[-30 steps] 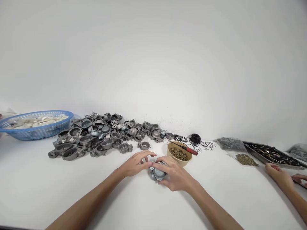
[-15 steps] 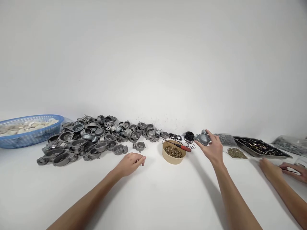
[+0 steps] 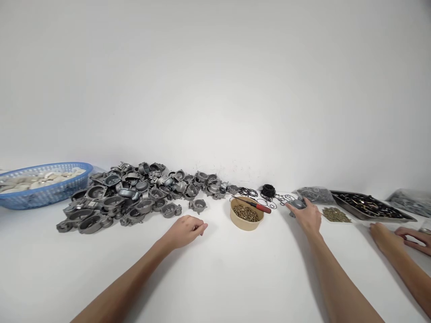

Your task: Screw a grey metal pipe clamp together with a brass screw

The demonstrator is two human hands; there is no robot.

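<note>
My right hand (image 3: 308, 217) grips a grey metal housing (image 3: 296, 204) low at the table surface, right of the bowl. Its rounded side faces up, and my fingers partly cover it. On the left, my left hand (image 3: 186, 230) is closed above the table, fingers curled under; whatever they hold is hidden. Nearest to it are a single cup-shaped metal housing (image 3: 198, 206) and a large pile of similar housings (image 3: 134, 193). Between my hands stands a tan bowl (image 3: 245, 224) of small brass-coloured screws, with a red-handled screwdriver (image 3: 262, 208) lying across its rim.
Black rubber rings (image 3: 268, 191) lie behind the bowl. A blue basket (image 3: 72, 179) of pale pieces stands far left. Rightward are a plastic bag (image 3: 314, 195), brass pieces (image 3: 336, 214) and a metal tray (image 3: 392, 219) of dark parts. Another person's hands (image 3: 387, 237) work at the right edge.
My right hand has moved right and down with the housing, bringing it to the table surface. My left hand stays nearly in place. The view has shifted slightly.
</note>
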